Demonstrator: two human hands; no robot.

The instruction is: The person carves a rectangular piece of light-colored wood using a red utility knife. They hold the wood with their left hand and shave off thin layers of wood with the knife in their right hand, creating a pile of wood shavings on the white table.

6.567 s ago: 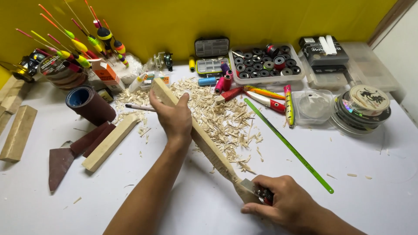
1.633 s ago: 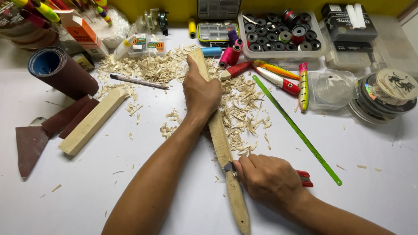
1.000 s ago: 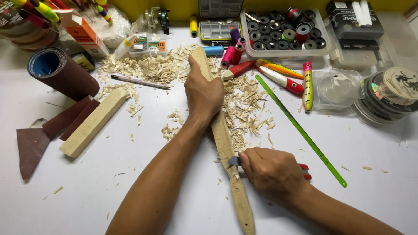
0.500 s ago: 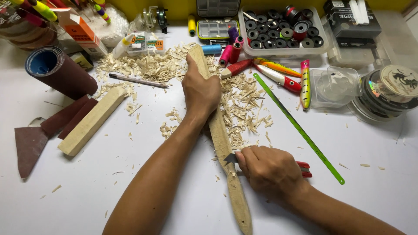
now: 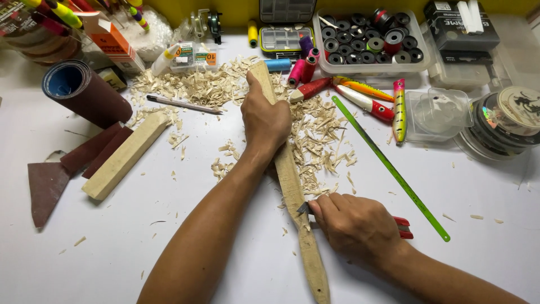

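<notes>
Wood comes first: a long pale wooden stick (image 5: 292, 186) lies on the white table (image 5: 478, 259), running from the shavings toward the near edge. Left hand (image 5: 265, 121) is clamped around its upper part, pinning it down. Right hand (image 5: 357, 228) is closed on a red-handled knife (image 5: 400, 226), blade tip against the stick's edge, so whittling looks to be under way; any further cut would call for a shallow, steady push. Wood shavings (image 5: 318, 138) lie alongside, with a green ruler (image 5: 391, 169) near
</notes>
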